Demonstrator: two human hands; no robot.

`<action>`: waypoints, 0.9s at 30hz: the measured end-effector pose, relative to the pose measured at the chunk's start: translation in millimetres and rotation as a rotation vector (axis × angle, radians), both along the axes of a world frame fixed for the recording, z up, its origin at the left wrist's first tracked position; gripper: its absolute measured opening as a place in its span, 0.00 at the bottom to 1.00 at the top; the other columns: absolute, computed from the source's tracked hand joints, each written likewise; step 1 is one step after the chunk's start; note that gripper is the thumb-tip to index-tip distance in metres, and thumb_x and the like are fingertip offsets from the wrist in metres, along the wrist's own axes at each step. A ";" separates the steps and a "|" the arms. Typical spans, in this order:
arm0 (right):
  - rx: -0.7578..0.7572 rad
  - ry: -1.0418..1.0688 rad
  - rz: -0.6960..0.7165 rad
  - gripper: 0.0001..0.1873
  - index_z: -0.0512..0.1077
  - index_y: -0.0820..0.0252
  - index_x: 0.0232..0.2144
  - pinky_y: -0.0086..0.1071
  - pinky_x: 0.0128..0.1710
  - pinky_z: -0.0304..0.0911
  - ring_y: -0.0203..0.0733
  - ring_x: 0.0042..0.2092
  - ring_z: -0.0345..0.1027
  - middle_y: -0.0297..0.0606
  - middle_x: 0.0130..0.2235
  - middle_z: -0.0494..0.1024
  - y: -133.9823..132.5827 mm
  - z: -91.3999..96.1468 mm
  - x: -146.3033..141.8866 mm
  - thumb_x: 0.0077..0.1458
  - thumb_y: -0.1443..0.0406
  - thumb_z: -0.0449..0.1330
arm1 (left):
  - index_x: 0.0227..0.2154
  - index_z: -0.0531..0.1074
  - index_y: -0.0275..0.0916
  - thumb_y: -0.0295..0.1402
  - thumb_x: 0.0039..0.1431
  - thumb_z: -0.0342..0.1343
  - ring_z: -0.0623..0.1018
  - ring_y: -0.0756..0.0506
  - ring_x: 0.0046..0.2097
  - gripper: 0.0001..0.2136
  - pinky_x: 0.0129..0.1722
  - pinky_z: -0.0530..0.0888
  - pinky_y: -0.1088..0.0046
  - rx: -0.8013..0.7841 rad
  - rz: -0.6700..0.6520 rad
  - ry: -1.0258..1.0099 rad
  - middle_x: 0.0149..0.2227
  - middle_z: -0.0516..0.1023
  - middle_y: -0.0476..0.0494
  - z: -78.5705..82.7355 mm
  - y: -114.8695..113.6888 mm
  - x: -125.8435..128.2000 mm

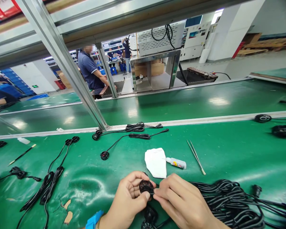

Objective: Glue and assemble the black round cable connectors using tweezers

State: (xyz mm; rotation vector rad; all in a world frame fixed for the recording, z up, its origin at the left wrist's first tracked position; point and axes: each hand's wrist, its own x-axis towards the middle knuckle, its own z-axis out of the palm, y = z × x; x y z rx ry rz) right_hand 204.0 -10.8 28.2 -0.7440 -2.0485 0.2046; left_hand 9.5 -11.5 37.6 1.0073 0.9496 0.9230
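Observation:
My left hand [130,198] is closed around a small round black finned part [146,186], gripping it between thumb and fingers. Close against its right side, my right hand [181,198] pinches what looks like the black cable coming from that part; its fingertips partly hide it. Below the hands lies another dark round part [150,216] with a cable. Just beyond them are a folded white cloth [156,163] and a small clear squeeze bottle [177,163] on its side. Metal tweezers [196,157] rest farther right.
A heap of coiled black cables [231,200] fills the right front of the green table [85,178]. More corded parts [105,155] lie at the back and left. A metal post [69,66] rises beyond, before a green conveyor belt [181,106]. A person [90,70] stands across it.

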 end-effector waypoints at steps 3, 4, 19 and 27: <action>0.033 0.023 -0.006 0.05 0.72 0.64 0.36 0.31 0.30 0.60 0.39 0.33 0.64 0.39 0.31 0.73 -3.2 -1.5 -2.1 0.61 0.74 0.58 | 0.37 0.72 0.38 0.22 0.48 0.64 0.81 0.46 0.40 0.13 0.40 0.75 0.75 0.082 0.053 0.058 0.38 0.84 0.42 2.3 -3.5 3.4; 0.031 0.024 -0.011 0.05 0.72 0.64 0.35 0.31 0.30 0.60 0.39 0.33 0.64 0.39 0.31 0.73 -4.4 -1.2 -2.6 0.61 0.75 0.58 | 0.37 0.71 0.38 0.21 0.47 0.63 0.81 0.46 0.40 0.14 0.41 0.75 0.76 0.114 0.074 0.079 0.38 0.84 0.42 3.2 -5.1 4.6; 0.131 0.007 -0.072 0.06 0.72 0.62 0.33 0.32 0.26 0.61 0.39 0.28 0.66 0.38 0.27 0.74 -10.4 12.2 -1.4 0.57 0.75 0.60 | 0.47 0.72 0.45 0.14 0.47 0.57 0.84 0.45 0.45 0.25 0.49 0.79 0.73 0.935 0.169 0.421 0.46 0.85 0.44 -10.5 -16.5 -6.0; 0.072 0.084 -0.095 0.05 0.71 0.61 0.33 0.30 0.27 0.60 0.38 0.29 0.66 0.37 0.27 0.74 -9.4 10.2 -6.6 0.56 0.75 0.61 | 0.44 0.77 0.46 0.23 0.54 0.65 0.83 0.44 0.46 0.16 0.49 0.78 0.74 0.658 0.186 0.211 0.44 0.86 0.44 -6.5 -15.5 2.2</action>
